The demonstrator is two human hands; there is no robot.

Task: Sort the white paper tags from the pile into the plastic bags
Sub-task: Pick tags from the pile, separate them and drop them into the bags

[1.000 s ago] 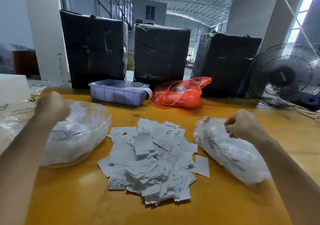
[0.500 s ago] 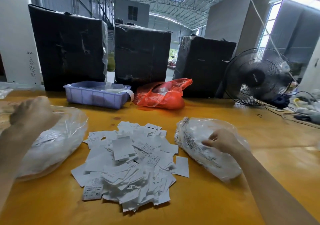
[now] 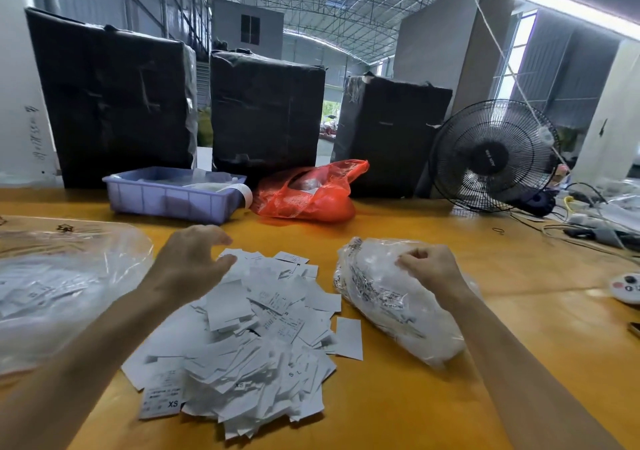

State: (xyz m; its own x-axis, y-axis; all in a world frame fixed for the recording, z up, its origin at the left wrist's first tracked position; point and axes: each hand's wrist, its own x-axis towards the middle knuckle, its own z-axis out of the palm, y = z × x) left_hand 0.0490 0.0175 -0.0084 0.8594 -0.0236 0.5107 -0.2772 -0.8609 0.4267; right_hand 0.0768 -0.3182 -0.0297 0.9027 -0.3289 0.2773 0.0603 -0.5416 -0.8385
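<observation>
Over the pile (image 3: 242, 338) now, left hand (image 3: 194, 262).

"XS" shows on a tag (image 3: 160, 403) in the pile; another perhaps reads "S L".

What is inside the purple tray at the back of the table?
In the purple tray clear plastic and something white show above the rim, and a white strip curls over its right end. The tray wall hides anything lower.
</observation>
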